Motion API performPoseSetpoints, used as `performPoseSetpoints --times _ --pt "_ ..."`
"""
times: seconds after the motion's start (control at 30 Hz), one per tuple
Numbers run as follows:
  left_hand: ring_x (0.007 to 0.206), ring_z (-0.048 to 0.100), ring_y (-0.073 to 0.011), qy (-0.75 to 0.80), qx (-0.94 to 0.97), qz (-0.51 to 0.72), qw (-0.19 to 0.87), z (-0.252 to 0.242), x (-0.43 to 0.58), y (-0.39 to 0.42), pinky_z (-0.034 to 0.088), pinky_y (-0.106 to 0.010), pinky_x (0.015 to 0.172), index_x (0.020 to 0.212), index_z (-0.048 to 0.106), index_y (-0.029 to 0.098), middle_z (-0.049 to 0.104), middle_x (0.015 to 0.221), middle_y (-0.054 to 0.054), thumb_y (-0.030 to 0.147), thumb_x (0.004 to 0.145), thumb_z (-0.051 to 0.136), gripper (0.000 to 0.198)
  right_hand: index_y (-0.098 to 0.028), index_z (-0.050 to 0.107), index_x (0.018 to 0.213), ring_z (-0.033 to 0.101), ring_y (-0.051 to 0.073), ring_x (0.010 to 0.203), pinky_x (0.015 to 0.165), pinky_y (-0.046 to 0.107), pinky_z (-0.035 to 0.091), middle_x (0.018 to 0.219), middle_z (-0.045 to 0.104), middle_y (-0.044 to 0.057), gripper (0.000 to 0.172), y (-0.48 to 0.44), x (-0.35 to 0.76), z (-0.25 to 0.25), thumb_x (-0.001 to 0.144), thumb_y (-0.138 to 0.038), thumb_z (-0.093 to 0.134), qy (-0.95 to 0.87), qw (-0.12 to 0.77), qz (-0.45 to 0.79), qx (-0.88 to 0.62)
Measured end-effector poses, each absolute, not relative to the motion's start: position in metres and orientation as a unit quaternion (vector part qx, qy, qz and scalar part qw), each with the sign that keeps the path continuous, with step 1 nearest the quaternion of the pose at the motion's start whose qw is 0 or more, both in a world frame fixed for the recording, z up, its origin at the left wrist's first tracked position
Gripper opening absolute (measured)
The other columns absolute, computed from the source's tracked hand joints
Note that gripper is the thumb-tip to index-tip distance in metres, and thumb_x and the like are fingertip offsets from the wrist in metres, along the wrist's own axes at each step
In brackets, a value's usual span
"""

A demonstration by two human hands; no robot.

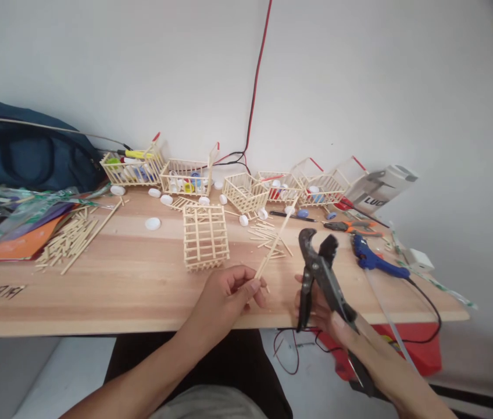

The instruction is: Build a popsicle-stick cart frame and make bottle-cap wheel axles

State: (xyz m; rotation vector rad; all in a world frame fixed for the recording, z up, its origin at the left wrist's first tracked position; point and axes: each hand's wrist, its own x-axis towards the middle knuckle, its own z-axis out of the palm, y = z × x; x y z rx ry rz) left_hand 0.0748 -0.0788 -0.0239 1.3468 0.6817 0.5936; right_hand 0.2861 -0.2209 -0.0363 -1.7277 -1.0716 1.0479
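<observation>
Your left grip (233,291) is pinching a stick (276,241) between thumb and fingers near its lower end. There may be a second stick lying along it, but the overlap makes that hard to tell. Your right grip (357,340) is wrapped around the handles of the cutter (316,267), and the cutter's jaws stand apart, pointing up and away from you.

The relation that matters is between stick and cutter. The stick lies to the left of your right grip and a little farther from you, with its long axis slanting from your left grip away from you and to the right. The cutter leans the other way, its head tipped left toward the stick. The two are near each other but apart, and nothing sits between the jaws. Your left grip is the nearer one, since it has the stick already; from there the free length runs outward, over the loose sticks (268,235) on the worktop (133,291).

The slatted frame (206,238) sits just beyond your left grip, slightly to its left. The glue gun (379,265) lies to the right of the cutter's head, well apart from the stick.
</observation>
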Motion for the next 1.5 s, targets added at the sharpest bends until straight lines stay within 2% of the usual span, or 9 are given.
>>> performPoseSetpoints --times 0.2,0.4,0.6,0.93,1.07,1.17,1.3,1.4,1.5 --pt "0.057 0.051 -0.0114 0.317 0.639 0.237 0.660 -0.022 0.068 -0.074 0.039 -0.023 0.056 0.077 0.063 0.013 0.064 0.065 -0.002 0.034 0.086 0.055 0.024 -0.021 0.051 0.143 0.055 0.032 0.121 0.106 0.048 0.041 0.127 0.064 0.013 0.071 -0.221 0.273 0.001 0.088 -0.066 0.044 -0.521 0.238 0.445 -0.689" --pt "0.061 0.052 -0.0110 0.323 0.719 0.212 0.578 -0.020 0.063 -0.077 0.036 -0.023 0.060 0.066 0.061 0.015 0.063 0.063 0.001 0.025 0.088 0.051 0.025 -0.021 0.051 0.142 0.059 0.028 0.110 0.097 0.042 0.048 0.117 0.067 0.013 0.069 -0.204 0.265 0.014 0.090 -0.065 0.043 -0.556 0.216 0.464 -0.655" --pt "0.060 0.054 -0.0115 0.342 0.759 0.195 0.518 -0.019 0.060 -0.080 0.035 -0.023 0.060 0.066 0.061 0.016 0.062 0.063 0.001 0.021 0.087 0.049 0.025 -0.018 0.054 0.136 0.060 0.019 0.075 0.070 0.030 0.053 0.080 0.064 0.007 0.065 -0.201 0.263 0.012 0.093 -0.063 0.037 -0.556 0.203 0.491 -0.639" --pt "0.067 0.057 -0.0155 0.334 0.856 0.162 0.360 -0.026 0.059 -0.083 0.037 -0.027 0.063 0.074 0.059 0.016 0.063 0.070 -0.003 0.021 0.094 0.041 0.028 -0.018 0.057 0.133 0.058 0.018 0.074 0.064 0.027 0.053 0.082 0.063 0.007 0.058 -0.199 0.263 0.007 0.093 -0.058 0.043 -0.563 0.195 0.472 -0.649" --pt "0.075 0.061 -0.0212 0.337 0.895 0.118 0.269 -0.025 0.059 -0.087 0.042 -0.031 0.067 0.083 0.060 0.016 0.064 0.077 -0.006 0.017 0.095 0.036 0.027 -0.018 0.056 0.135 0.061 0.021 0.084 0.078 0.034 0.054 0.092 0.066 0.009 0.058 -0.197 0.264 0.007 0.093 -0.056 0.046 -0.566 0.195 0.461 -0.655" --pt "0.079 0.061 -0.0239 0.335 0.913 0.083 0.219 -0.021 0.061 -0.090 0.046 -0.034 0.068 0.086 0.060 0.016 0.064 0.080 -0.008 0.009 0.092 0.036 0.026 -0.018 0.060 0.130 0.062 0.025 0.096 0.089 0.039 0.051 0.100 0.068 0.009 0.054 -0.195 0.265 0.005 0.092 -0.055 0.048 -0.577 0.191 0.447 -0.656" --pt "0.085 0.062 -0.0256 0.327 0.926 0.047 0.185 -0.017 0.065 -0.093 0.050 -0.037 0.071 0.088 0.059 0.015 0.065 0.083 -0.009 -0.002 0.080 0.040 0.026 -0.017 0.063 0.124 0.062 0.026 0.099 0.089 0.038 0.051 0.104 0.068 0.010 0.052 -0.195 0.266 0.002 0.091 -0.055 0.050 -0.576 0.178 0.438 -0.667" --pt "0.088 0.062 -0.0259 0.323 0.930 0.037 0.172 -0.020 0.069 -0.094 0.052 -0.037 0.073 0.090 0.058 0.014 0.065 0.086 -0.010 -0.006 0.070 0.043 0.032 -0.015 0.064 0.119 0.063 0.025 0.097 0.085 0.036 0.052 0.100 0.068 0.010 0.051 -0.196 0.265 -0.003 0.091 -0.055 0.049 -0.564 0.180 0.436 -0.678" --pt "0.088 0.062 -0.0252 0.318 0.935 0.037 0.154 -0.024 0.072 -0.094 0.053 -0.036 0.072 0.089 0.057 0.014 0.065 0.086 -0.010 -0.007 0.069 0.044 0.031 -0.013 0.064 0.115 0.063 0.021 0.083 0.075 0.032 0.053 0.089 0.066 0.008 0.048 -0.196 0.265 -0.008 0.093 -0.053 0.047 -0.569 0.176 0.436 -0.675"
